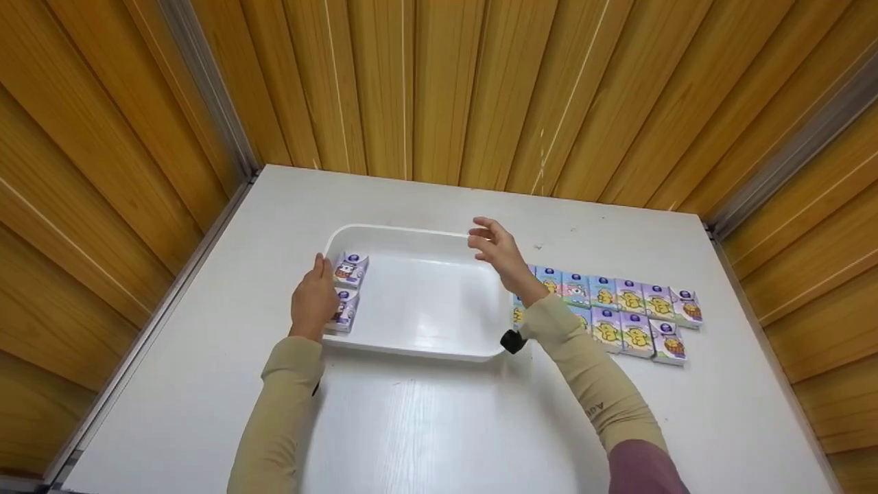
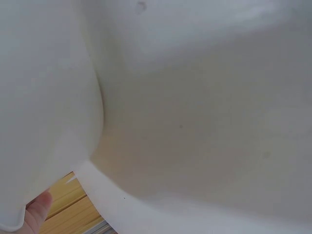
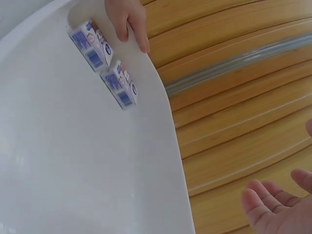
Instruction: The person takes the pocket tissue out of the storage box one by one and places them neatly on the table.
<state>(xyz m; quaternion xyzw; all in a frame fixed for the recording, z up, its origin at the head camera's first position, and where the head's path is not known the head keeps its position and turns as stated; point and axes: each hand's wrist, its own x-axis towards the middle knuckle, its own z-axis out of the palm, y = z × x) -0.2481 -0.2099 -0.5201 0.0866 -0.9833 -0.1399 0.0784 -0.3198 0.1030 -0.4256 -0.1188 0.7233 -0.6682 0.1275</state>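
Observation:
A shallow white plastic tray (image 1: 418, 356) sits on the white table. At its left side my left hand (image 1: 314, 302) holds the rim, the same hand (image 3: 127, 19) showing at the top of the right wrist view. Beside that hand, two small purple-and-white cartoon-printed packs (image 1: 350, 269) lie inside the tray in a column along its left wall. Over the tray's right rim hovers my right hand (image 1: 499, 254), fingers spread and loosely bent, holding nothing. In the left wrist view, pale tray and table surfaces fill most of the picture; only fingertips (image 2: 39, 210) show at the lower left.
Right of the tray, two rows of similar cartoon-printed packs (image 1: 629, 296) lie side by side on the table (image 1: 425, 425); my right forearm partly covers them. Yellow wood-look panels (image 1: 439, 89) enclose the table at the back and both sides.

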